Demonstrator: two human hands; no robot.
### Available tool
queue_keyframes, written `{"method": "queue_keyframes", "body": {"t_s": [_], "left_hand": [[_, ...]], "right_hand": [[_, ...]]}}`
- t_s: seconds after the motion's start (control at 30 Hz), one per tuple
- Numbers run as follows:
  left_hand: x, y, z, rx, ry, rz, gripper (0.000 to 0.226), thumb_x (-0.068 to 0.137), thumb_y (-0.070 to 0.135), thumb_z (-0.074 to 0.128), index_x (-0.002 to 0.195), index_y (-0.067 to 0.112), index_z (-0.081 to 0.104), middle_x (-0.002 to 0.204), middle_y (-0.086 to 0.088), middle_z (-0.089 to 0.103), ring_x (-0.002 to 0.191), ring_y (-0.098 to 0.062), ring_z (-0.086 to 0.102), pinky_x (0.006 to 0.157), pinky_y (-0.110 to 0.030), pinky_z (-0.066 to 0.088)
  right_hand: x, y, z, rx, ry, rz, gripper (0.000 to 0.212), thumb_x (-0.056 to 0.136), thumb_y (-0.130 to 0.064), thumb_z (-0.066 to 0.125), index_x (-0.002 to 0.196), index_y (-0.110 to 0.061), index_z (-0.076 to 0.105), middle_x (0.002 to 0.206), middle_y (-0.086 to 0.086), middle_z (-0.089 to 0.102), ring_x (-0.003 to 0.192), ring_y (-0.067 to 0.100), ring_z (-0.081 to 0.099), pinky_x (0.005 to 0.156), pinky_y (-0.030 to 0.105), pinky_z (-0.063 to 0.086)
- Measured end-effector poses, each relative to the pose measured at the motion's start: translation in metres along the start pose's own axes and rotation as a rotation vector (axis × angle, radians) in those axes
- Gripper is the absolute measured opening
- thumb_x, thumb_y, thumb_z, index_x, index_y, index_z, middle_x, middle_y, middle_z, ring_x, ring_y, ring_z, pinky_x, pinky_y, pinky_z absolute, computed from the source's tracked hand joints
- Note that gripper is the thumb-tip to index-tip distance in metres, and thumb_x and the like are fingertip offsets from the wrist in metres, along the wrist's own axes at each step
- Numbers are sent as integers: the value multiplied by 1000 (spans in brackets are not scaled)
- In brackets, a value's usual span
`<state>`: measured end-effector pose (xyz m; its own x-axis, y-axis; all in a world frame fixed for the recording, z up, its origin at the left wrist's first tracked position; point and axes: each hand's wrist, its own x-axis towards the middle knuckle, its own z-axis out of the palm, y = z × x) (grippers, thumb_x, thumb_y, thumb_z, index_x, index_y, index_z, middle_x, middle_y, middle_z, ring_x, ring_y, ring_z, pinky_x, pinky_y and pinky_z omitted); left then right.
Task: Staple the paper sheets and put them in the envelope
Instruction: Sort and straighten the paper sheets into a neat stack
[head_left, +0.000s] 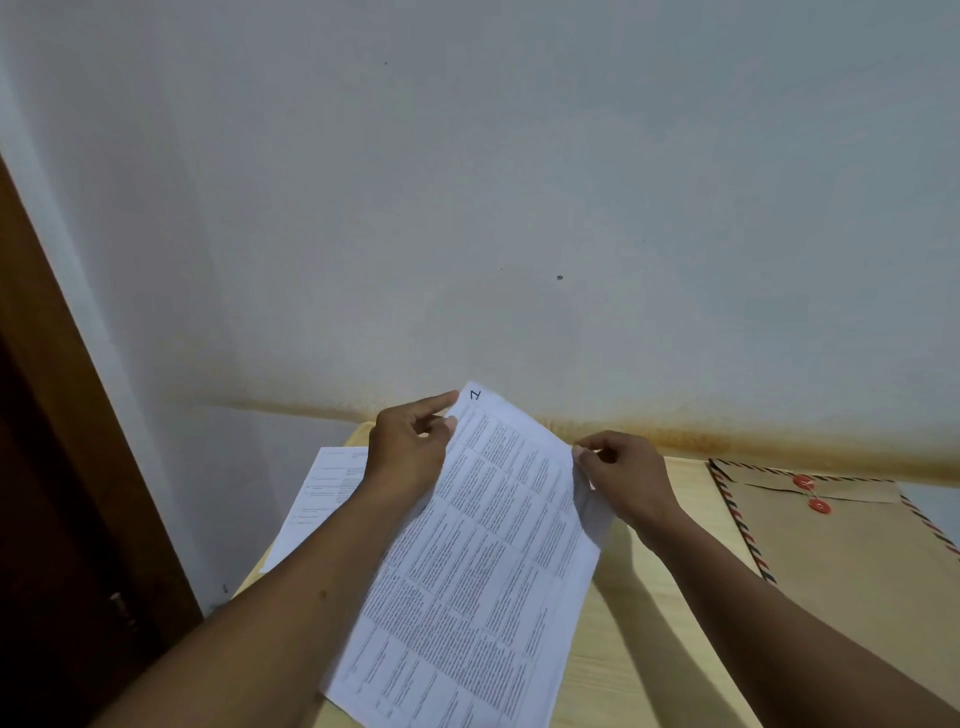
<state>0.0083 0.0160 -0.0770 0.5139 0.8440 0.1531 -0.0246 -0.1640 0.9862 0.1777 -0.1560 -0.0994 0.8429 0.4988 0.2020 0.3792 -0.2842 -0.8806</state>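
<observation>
Both hands pinch printed, table-filled paper sheets.

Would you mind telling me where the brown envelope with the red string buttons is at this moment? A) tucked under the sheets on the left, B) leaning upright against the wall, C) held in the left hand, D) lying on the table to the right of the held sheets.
D: the envelope lies flat on the table, right of the printed sheets that the left hand and right hand hold up.
</observation>
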Motion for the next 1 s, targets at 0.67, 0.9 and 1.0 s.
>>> {"method": "queue_keyframes", "body": {"t_s": [0.67, 0.9, 1.0], "left_hand": [[6, -10, -9, 23, -46, -21, 52, 99, 4, 67, 135, 41, 66, 116, -3, 78, 114, -20, 73, 103, -46, 58], [8, -6, -18, -27, -185, -65, 55, 101, 2, 64, 147, 32, 58, 121, -6, 78, 108, -22, 77, 100, -47, 60], [7, -6, -22, 20, -205, -59, 59, 102, 2, 62, 149, 35, 54, 123, -4, 77, 109, -20, 76, 97, -41, 61]], "right_hand": [[-2, 7, 18, 483, 38, 333, 46, 90, 9, 43, 123, -22, 53, 104, 18, 62, 79, 27, 58, 62, 33, 44], [-3, 0, 23, 475, 110, 307, 56, 87, 15, 40, 127, -22, 52, 91, 10, 51, 70, 21, 51, 57, 30, 40], [-4, -1, 25, 482, 121, 303, 59, 86, 14, 41, 131, -24, 49, 87, 8, 49, 69, 20, 50, 59, 30, 41]]}}
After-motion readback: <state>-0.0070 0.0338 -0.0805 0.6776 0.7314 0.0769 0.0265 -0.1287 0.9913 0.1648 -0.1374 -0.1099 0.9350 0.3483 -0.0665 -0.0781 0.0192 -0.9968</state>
